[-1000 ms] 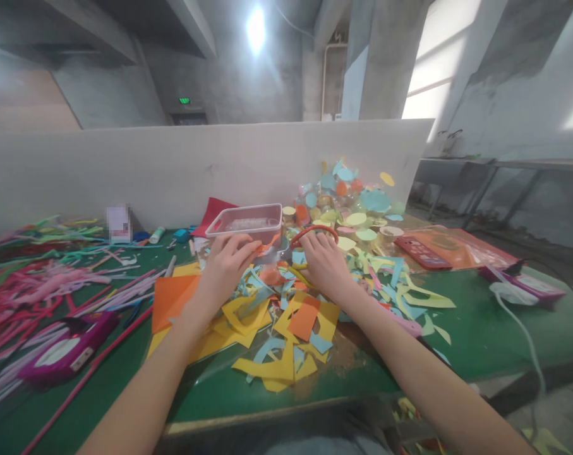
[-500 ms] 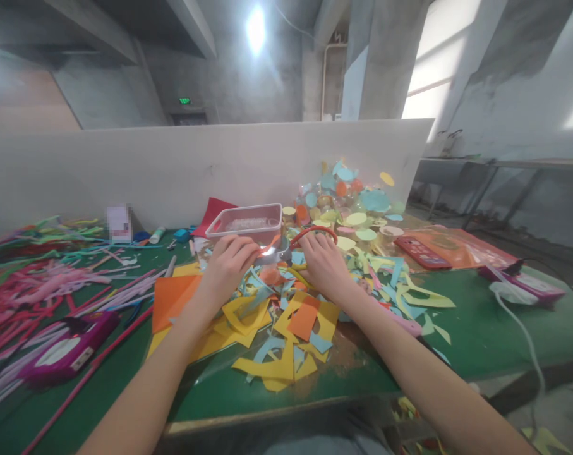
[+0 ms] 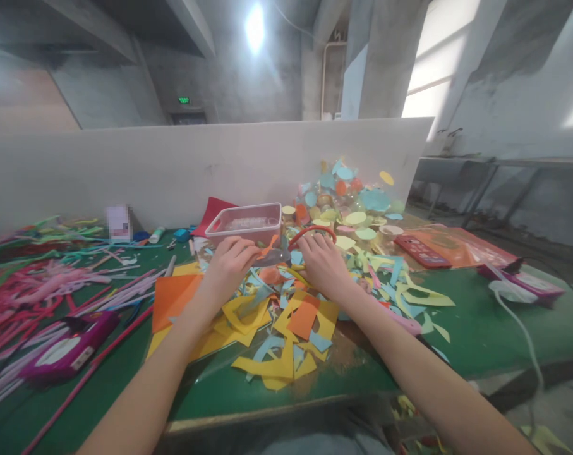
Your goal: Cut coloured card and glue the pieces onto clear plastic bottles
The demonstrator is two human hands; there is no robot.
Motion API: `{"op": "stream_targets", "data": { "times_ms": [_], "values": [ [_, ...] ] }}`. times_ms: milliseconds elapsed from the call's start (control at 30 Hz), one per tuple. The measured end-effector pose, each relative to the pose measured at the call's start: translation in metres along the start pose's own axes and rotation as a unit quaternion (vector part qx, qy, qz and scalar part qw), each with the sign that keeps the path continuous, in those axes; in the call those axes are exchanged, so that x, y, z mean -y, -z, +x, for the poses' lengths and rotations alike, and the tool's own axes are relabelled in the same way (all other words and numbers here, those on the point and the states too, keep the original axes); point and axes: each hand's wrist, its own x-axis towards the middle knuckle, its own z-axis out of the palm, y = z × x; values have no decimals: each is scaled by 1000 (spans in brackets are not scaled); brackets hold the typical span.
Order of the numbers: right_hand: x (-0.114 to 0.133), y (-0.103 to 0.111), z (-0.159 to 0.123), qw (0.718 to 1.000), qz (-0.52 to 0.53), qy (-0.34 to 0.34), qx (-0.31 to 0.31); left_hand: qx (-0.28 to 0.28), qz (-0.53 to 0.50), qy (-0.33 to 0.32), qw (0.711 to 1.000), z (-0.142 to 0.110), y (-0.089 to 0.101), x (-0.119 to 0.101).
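My right hand [image 3: 321, 256] is wrapped round the red-handled scissors [image 3: 280, 255], whose blades point left toward my other hand. My left hand [image 3: 232, 256] pinches a small piece of orange paper [image 3: 268, 246], which lies against the blades. Beneath both hands spreads a heap of yellow paper scraps [image 3: 267, 368], mixed with light blue and orange cuttings. An orange paper sheet [image 3: 176, 297] lies by my left forearm. Just behind my hands stands a pink-rimmed plastic basket [image 3: 210, 235] with something clear inside.
Cut paper circles [image 3: 375, 200] are piled over clear round objects at the back right. Pink pipe cleaners [image 3: 44, 278] cover the left side. A purple device [image 3: 71, 347] lies at front left, a red phone-like object [image 3: 422, 251] at right. A white board [image 3: 139, 170] stands behind.
The scissors' blades have shifted slightly and catch less light. The orange paper now stands up more between the blades and my left fingers. Both hands stay almost in place.
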Motion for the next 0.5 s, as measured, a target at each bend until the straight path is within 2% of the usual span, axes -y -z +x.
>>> {"op": "stream_targets", "data": {
  "times_ms": [267, 500],
  "values": [
    [1, 2, 0, 1000, -3, 2, 7, 3, 9, -11, 1000, -1, -1, 0],
    [2, -3, 0, 1000, 2, -2, 10, 27, 22, -13, 999, -2, -4, 3]
  ]
}}
